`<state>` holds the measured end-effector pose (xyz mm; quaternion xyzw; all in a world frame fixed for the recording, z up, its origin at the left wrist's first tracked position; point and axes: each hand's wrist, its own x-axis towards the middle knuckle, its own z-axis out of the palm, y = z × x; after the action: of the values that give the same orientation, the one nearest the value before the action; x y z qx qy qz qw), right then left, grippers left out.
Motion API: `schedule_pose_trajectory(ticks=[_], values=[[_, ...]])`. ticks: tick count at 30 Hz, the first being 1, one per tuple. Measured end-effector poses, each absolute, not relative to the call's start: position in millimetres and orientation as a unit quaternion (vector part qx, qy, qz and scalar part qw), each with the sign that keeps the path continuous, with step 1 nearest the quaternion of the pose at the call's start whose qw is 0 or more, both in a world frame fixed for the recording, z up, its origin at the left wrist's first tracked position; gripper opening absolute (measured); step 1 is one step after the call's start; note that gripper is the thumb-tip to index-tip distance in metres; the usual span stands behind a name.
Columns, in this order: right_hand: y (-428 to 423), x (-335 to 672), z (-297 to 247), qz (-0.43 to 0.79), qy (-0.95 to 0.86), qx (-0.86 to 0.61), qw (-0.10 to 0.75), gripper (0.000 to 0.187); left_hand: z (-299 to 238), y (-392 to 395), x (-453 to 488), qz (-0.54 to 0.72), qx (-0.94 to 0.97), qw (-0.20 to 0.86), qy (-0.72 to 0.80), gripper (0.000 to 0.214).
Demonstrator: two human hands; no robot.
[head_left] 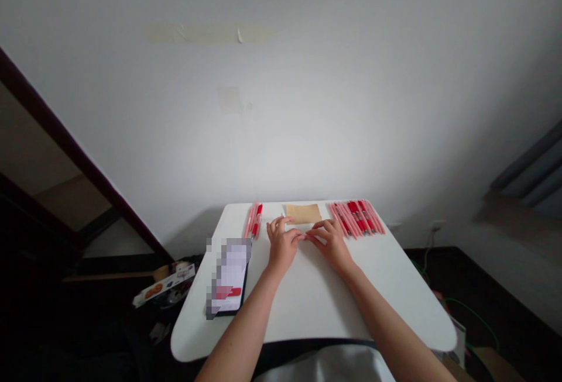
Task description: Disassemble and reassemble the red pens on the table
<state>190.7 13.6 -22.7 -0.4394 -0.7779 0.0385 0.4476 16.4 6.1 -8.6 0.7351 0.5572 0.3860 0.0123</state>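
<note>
Over the middle of the white table, my left hand [282, 244] and my right hand [330, 241] meet at the fingertips. Both pinch what looks like a slim pink pen [302, 237], mostly covered by the fingers. A small white piece shows by my left fingers, too small to name. Just beyond the hands lies a tan paper sheet [304, 214]. To the right, several pink and red pens [356, 218] lie side by side in a row. On the left rest a red pen [257, 221] and pink pens [250, 219].
A phone [229, 276] with its screen lit lies at the left of the white table [307, 317]. The table's far edge stands against a pale wall [281, 136]. On the floor at the left are a printed box [164, 285] and clutter; cables run at the right.
</note>
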Motion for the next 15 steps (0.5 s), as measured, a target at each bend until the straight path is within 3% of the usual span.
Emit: schedule_pose_trajectory(ticks=[15], values=[[12,193,-21,0.038,-0.768,-0.443,0.461,0.012,-8,9,-4,0.364,0.698,-0.041,0.615,0.012]])
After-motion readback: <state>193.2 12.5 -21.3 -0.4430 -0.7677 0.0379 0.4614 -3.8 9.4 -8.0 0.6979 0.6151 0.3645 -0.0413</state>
